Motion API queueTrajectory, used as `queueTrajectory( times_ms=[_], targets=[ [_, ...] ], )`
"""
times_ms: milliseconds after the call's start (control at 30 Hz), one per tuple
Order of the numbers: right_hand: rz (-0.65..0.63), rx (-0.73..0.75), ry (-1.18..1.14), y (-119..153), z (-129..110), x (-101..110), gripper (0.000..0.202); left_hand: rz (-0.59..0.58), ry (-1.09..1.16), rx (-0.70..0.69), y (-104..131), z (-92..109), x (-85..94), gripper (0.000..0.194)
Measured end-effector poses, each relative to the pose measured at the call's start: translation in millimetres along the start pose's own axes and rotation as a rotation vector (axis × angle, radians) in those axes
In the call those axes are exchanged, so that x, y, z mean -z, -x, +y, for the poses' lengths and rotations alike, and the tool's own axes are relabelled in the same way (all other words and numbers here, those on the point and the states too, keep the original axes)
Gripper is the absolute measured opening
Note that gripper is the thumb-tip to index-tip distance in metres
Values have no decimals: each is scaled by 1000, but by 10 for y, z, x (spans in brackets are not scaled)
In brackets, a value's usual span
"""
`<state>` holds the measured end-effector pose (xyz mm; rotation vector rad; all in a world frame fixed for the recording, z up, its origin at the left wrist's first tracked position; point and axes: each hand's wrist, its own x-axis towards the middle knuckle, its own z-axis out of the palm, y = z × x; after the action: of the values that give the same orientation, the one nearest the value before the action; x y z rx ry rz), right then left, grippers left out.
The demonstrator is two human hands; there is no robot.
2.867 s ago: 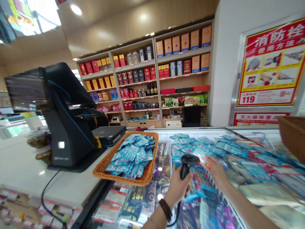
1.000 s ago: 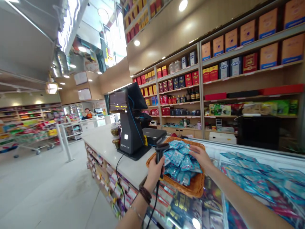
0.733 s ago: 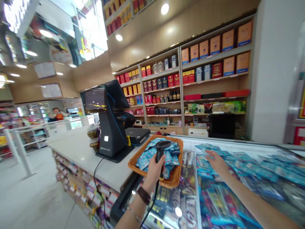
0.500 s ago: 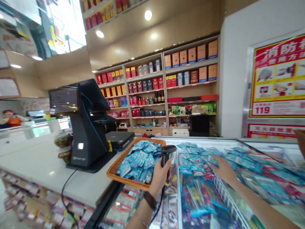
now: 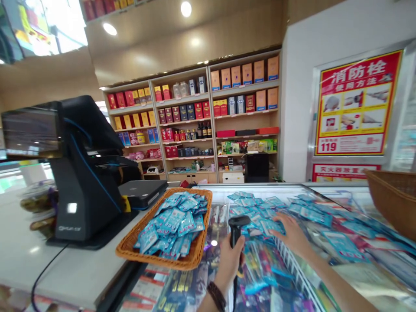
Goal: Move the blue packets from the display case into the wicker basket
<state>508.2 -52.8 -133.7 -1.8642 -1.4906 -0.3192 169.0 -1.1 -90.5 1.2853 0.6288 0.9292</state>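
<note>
My left hand is closed around the handle of a black barcode scanner, held upright with its head above the glass counter. My right hand is over the scattered blue packets, its thumb and fingers bent about the edge of one blue packet. More blue packets lie spread on the glass near both hands. To the left of the scanner, an orange-brown wicker basket holds a heap of the same kind of packets.
A black point-of-sale terminal stands on the white counter at left, with a dark flat box behind the basket. Another brown basket is at the right edge. Under the glass lie colourful packaged goods. Stocked shelves line the back wall.
The view has turned right and closer to the basket, so the counter things sit further left. My left hand still grips the scanner, now closer to my right hand, which stays at the packets.
</note>
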Motion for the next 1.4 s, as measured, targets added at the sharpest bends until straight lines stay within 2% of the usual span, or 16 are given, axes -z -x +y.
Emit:
queueTrajectory(
  times_ms=[133,300,467,533,633,767,900,1033,1167,1267,1400],
  targets=[
    [64,-163,98,16,152,-131,63,12,12,8,-10,-50,7,94],
    [-18,-102,148,79,216,-153,68,13,-32,7,-24,-136,-24,93],
    [-160,-3,110,130,77,-22,74,-46,-51,16,15,-117,-55,84],
    [-236,-19,90,142,-6,16,74,-40,-62,25,37,-82,-71,79],
    [-272,-64,103,147,-133,115,74,-13,-83,52,69,-22,-94,72],
    [-359,-71,104,126,-275,366,72,-5,-85,54,102,42,-116,68],
    [-455,-37,44,89,-352,568,79,-9,-82,59,121,74,-129,65],
    [-513,10,-24,70,-359,617,77,-27,-78,42,130,68,-133,61],
    [-480,-16,2,104,-280,539,70,-30,-87,37,118,36,-143,62],
    [-387,-81,61,139,-198,401,59,-13,-91,48,102,28,-151,63],
    [-277,-62,113,112,-180,273,49,-2,-85,58,103,61,-152,62]
  ],
)
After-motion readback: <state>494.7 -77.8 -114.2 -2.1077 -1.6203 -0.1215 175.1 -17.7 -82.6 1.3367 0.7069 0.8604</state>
